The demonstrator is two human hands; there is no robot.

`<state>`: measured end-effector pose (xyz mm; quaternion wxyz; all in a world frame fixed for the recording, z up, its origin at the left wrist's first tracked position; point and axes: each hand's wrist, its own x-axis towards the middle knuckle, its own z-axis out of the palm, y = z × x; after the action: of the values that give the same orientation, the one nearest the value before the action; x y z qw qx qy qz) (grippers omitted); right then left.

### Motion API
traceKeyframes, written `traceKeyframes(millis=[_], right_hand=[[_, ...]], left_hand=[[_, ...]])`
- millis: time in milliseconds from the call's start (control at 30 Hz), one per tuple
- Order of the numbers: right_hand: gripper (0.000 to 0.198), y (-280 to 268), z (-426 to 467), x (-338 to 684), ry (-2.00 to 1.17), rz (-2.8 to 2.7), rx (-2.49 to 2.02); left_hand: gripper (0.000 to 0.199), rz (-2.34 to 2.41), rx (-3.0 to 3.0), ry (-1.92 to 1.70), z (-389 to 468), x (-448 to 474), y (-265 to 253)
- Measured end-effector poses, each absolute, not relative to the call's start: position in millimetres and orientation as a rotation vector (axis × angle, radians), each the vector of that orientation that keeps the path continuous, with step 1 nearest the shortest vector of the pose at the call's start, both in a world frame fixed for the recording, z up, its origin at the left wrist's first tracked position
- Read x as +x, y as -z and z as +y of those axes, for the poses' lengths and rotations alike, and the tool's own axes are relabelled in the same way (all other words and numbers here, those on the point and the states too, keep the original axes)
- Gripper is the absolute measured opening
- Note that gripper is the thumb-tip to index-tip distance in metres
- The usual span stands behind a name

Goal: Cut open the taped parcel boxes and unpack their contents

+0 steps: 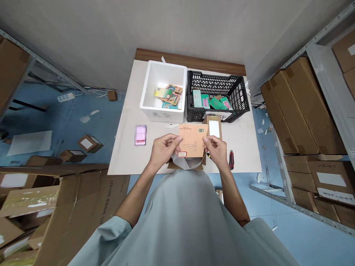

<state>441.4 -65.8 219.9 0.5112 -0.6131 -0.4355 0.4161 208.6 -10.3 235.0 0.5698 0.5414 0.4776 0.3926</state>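
Between my two hands is a small orange book (193, 139), its back cover facing me with a barcode near the top right and a red-framed label at the lower left. The printing on it looks upside down. My left hand (165, 148) pinches its left edge, and my right hand (217, 149) pinches the right edge. Under the book lies a whitish plastic bag (188, 163) in an open cardboard box (173, 166), mostly hidden. Just behind the book stands a brown carton (217, 121) with a white label.
A white foam box (163, 116) holds several small books (166, 93). Beside it, a black plastic crate (240, 111) contains green boxes (217, 103). A phone (141, 135) lies on the white table (124, 155) at left, a red-and-black utility knife (231, 159) at right. Shelves with cartons (313, 107) flank the table.
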Motion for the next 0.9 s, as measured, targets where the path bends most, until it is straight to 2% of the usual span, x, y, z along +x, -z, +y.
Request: traceKeyframes(millis=[167,267,367,500,633,767,900], right_hand=[[0.056,-217.3,-66.2,439.5,-1.042,-1.011,-1.498],[0.055,-210.6,-73.2,438.9,-1.074,-1.016,-1.518],[0.061,-194.5,-85.2,434.9,-1.117,-1.024,-1.529],[0.061,-161.7,-103.4,423.2,-1.18,-0.975,-1.54],[0.067,-141.8,-102.0,411.4,-1.28,-0.924,-1.49],[0.072,-157.8,-52.9,406.0,-1.23,-1.018,-1.438],[0.087,-194.3,26.7,404.4,-1.015,-1.263,-1.294]], left_hand=[[0.054,1.135,1.263,-0.918,-10.0,208.4,-231.0],[0.063,1.153,1.231,-0.92,-14.6,204.7,-218.9],[0.074,1.201,1.178,-0.885,-25.8,198.1,-199.7],[0.072,1.262,1.037,-0.825,-46.2,187.4,-172.7],[0.085,1.3,0.969,-0.863,-48.9,178.7,-159.1],[0.083,1.364,1.096,-0.989,-12.4,176.0,-176.4],[0.071,1.282,1.29,-1.334,41.2,176.2,-226.4]])
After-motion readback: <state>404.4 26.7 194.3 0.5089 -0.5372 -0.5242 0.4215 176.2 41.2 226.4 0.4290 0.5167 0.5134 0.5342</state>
